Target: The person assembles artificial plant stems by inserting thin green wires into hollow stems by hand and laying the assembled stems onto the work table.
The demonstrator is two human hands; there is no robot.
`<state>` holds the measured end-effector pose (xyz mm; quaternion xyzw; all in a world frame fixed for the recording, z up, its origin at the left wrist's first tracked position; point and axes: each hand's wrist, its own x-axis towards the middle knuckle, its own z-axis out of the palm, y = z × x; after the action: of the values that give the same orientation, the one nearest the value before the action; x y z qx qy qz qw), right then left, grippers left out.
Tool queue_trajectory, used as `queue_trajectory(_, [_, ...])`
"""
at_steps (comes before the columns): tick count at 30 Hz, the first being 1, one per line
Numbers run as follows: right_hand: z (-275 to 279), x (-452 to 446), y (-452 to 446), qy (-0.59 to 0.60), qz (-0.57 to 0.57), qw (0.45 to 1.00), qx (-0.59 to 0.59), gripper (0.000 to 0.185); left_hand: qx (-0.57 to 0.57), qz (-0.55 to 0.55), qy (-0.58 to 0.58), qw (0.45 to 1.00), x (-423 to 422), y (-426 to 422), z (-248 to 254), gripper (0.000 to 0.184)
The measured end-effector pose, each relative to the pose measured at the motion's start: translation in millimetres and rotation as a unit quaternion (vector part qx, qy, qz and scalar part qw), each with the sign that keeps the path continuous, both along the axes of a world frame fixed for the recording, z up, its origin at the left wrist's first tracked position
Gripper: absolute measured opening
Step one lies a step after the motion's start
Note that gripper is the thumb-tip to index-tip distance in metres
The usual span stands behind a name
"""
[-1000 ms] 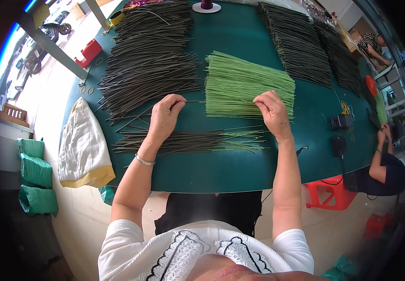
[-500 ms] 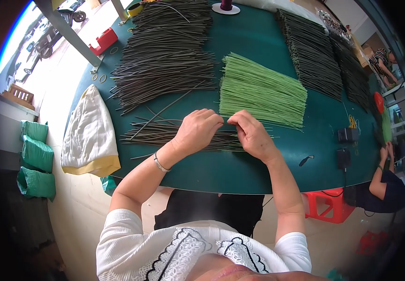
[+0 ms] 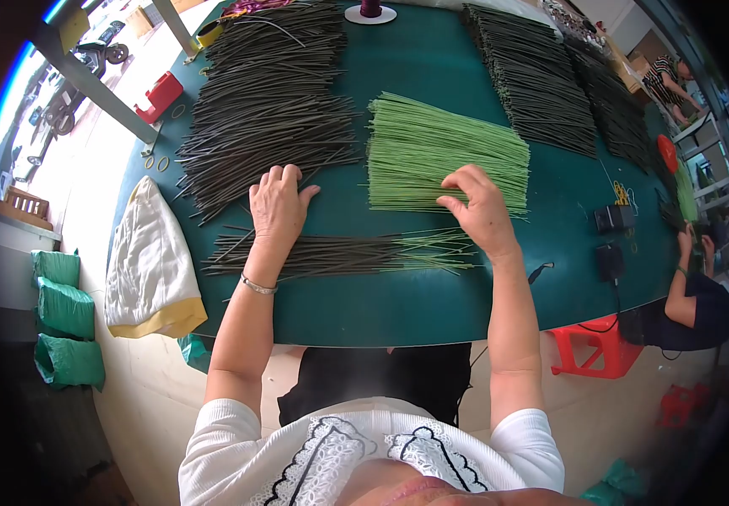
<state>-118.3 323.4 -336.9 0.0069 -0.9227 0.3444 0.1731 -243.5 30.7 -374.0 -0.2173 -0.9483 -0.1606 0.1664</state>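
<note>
My left hand [image 3: 278, 202] is at the lower edge of a big pile of thin dark tubes [image 3: 268, 118], palm down, thumb held away from the fingers. Over the lower right of a stack of thin green sticks [image 3: 440, 139] is my right hand [image 3: 481, 209], its fingers bent and the thumb apart. I see nothing held in either hand, though the left fingertips overlap the dark tubes. Between my forearms lies a row of dark tubes [image 3: 331, 255] with green sticks [image 3: 432, 250] reaching out of their right ends.
More dark bundles [image 3: 541, 93] lie at the back right of the green table [image 3: 364, 312]. A white cloth bag-like piece [image 3: 152, 261] hangs over the left edge. Black adapters [image 3: 613, 219], a purple spool [image 3: 370, 10] and a red container [image 3: 160, 95] are around. Another person [image 3: 689, 295] works at the right.
My hands were close together above the row of tubes. They have parted: the left went left to the dark pile, the right moved right over the green sticks. The view has shifted slightly.
</note>
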Motion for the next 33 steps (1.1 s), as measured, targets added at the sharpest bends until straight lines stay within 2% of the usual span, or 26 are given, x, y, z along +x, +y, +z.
queue_trajectory(1, [0,0,11,-0.009,-0.043,0.999,0.01,0.023,-0.01,0.015,-0.014,1.0,-4,-3,-4,0.023])
queue_trajectory(5, [-27,-5,39,0.017,-0.077,0.996,0.047,0.018,0.007,-0.02,-0.07,0.997,-15,-6,-7,0.017])
queue_trajectory(8, [-31,-12,41,0.047,-0.051,0.994,0.083,0.005,0.014,-0.085,-0.005,0.996,-14,-7,-5,0.005])
queue_trajectory(9, [-32,-14,43,0.047,-0.052,0.994,0.084,0.005,0.014,-0.087,-0.004,0.996,-15,-9,-5,0.005])
queue_trajectory(11, [-36,-17,44,0.084,-0.04,0.984,0.155,0.003,0.074,-0.076,-0.067,0.992,-15,-13,-1,0.002])
queue_trajectory(12, [-37,-17,44,0.084,-0.04,0.984,0.154,0.003,0.068,-0.073,-0.087,0.991,-15,-15,2,0.012])
queue_trajectory(13, [-37,-17,45,0.086,-0.045,0.981,0.165,0.003,0.068,-0.071,-0.088,0.991,-14,-14,3,0.012])
queue_trajectory(14, [-37,-18,45,0.09,-0.048,0.979,0.177,0.004,0.141,-0.085,-0.087,0.983,-12,-12,3,0.015])
queue_trajectory(15, [-37,-18,46,0.091,-0.046,0.979,0.177,0.004,0.212,-0.098,-0.085,0.969,-10,-10,6,0.019])
queue_trajectory(19, [-31,-12,40,0.089,-0.035,0.984,0.153,0.004,0.156,-0.072,-0.107,0.979,-3,-6,23,0.019])
queue_trajectory(22, [-34,-16,41,0.094,-0.028,0.985,0.143,0.004,0.21,-0.093,-0.093,0.969,-3,-5,15,0.013])
queue_trajectory(27, [-37,-20,41,0.109,-0.039,0.983,0.143,0.003,0.294,-0.125,-0.183,0.93,4,3,19,0.014])
queue_trajectory(33, [-31,-16,41,0.139,-0.047,0.985,0.091,0.002,0.33,-0.117,-0.228,0.908,5,6,13,0.017])
